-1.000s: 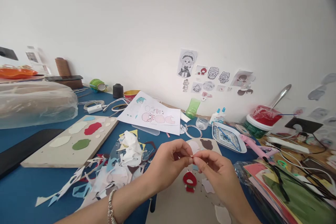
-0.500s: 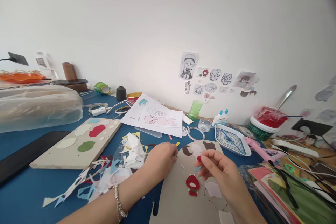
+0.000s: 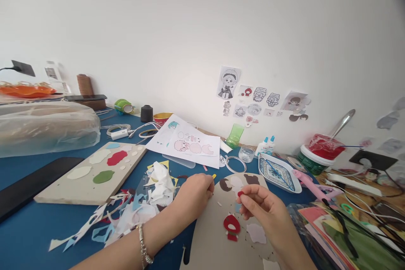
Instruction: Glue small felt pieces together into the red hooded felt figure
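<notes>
The right hand [image 3: 268,215] pinches a tiny red felt bit [image 3: 241,193], which a slack pinch could drop; the left hand [image 3: 193,197] curls, its hold hidden.

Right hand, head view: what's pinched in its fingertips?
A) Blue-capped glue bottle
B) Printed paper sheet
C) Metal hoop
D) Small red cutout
D. The right hand has a small red cutout pinched at its fingertips, with the red showing just past them.
</notes>
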The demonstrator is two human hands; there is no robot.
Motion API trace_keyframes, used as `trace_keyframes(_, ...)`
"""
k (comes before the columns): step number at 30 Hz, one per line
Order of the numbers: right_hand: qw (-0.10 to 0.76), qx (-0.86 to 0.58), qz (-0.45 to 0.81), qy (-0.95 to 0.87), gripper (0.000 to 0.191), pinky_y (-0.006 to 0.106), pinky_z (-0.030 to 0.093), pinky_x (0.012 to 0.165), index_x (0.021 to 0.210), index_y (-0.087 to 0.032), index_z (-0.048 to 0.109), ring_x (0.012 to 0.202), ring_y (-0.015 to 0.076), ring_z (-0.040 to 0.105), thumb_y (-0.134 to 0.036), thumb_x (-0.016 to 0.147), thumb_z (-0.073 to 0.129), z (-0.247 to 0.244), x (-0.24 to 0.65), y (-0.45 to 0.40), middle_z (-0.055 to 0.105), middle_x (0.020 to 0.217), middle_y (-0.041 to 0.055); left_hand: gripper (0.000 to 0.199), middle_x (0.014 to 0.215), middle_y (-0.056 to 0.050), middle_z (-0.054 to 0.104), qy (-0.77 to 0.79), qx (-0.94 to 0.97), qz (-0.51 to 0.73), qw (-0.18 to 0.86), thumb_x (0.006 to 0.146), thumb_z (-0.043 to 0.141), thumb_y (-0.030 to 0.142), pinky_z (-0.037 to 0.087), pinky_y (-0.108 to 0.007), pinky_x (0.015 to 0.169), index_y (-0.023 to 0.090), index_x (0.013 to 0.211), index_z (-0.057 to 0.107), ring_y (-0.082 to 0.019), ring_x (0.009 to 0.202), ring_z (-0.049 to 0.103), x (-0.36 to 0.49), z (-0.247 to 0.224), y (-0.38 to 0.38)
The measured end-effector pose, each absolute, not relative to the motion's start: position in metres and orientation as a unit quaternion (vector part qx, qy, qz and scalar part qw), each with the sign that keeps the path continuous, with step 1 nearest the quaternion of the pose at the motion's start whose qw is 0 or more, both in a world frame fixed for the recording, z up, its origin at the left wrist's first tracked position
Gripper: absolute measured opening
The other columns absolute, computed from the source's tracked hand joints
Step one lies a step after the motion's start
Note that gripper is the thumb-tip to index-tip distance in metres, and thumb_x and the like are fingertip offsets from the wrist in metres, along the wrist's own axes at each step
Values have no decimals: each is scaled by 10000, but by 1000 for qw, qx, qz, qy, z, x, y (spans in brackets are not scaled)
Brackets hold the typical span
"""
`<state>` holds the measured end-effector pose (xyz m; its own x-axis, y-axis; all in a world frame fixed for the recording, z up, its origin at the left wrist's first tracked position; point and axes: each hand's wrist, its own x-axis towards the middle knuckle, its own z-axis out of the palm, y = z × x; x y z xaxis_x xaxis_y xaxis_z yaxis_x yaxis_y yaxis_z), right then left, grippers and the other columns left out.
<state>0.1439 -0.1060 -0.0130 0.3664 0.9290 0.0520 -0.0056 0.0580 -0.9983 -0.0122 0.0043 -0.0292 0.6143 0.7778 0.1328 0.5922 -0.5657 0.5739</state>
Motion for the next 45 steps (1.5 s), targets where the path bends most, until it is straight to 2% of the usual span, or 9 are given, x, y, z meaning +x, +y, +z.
trace_keyframes(4,606,-569,382,-404,380,215,480,519,773,-160,667,564,125,597,-496,638,783,-14,145,-106,683,678,27,172,741,-39,619,374,858,224,272,742,440,56,327,-269,584,181,683,542,-180,700,531,-11,-21,1)
trace_keyframes(8,600,-566,397,-403,367,205,470,508,765,-158,688,546,113,578,-483,630,793,-16,147,-105,663,660,12,89,730,-1,612,301,761,317,479,774,522,169,402,-240,595,183,817,599,-136,651,525,-8,-14,-9)
trace_keyframes(10,596,-567,389,-415,361,210,469,510,775,-160,700,549,115,571,-484,640,784,-17,147,-105,655,666,10,135,710,1,602,263,688,344,582,751,570,202,415,-243,591,165,865,631,-127,627,513,-5,-12,-14)
trace_keyframes(13,577,-582,344,-457,331,230,474,538,799,-167,706,581,135,569,-476,689,747,-21,149,-104,651,684,20,120,686,-8,607,246,646,350,632,719,609,217,405,-247,594,143,801,657,-119,613,498,-2,-10,-20)
trace_keyframes(20,546,-547,357,-525,311,236,463,567,832,-165,696,610,144,566,-468,760,698,-34,156,-99,680,767,56,45,584,23,560,241,624,351,656,640,623,159,360,-239,563,139,679,612,-104,564,471,4,-14,-26)
trace_keyframes(25,565,-549,342,-512,337,227,457,537,804,-163,700,574,136,555,-493,735,715,-33,154,-98,671,729,46,51,613,15,570,236,642,365,632,663,593,159,366,-244,581,132,702,613,-113,595,482,4,-15,-26)
trace_keyframes(36,575,-549,339,-503,280,240,475,601,833,-168,693,683,169,606,-420,721,738,-27,147,-103,682,775,53,30,638,17,582,238,659,367,612,696,593,166,371,-230,565,142,713,590,-106,598,492,2,-14,-26)
trace_keyframes(41,591,-543,341,-489,347,249,487,589,952,-195,682,686,166,593,-487,763,686,-30,150,-104,664,834,51,94,682,-16,633,241,650,351,629,704,640,214,385,-229,554,133,745,614,-106,593,510,-3,-5,-23)
trace_keyframes(45,587,-556,342,-479,372,243,483,563,943,-190,678,654,155,571,-534,819,613,-31,158,-104,650,793,48,125,678,-19,627,234,645,357,634,704,663,235,385,-230,538,130,757,622,-101,575,497,-5,-2,-22)
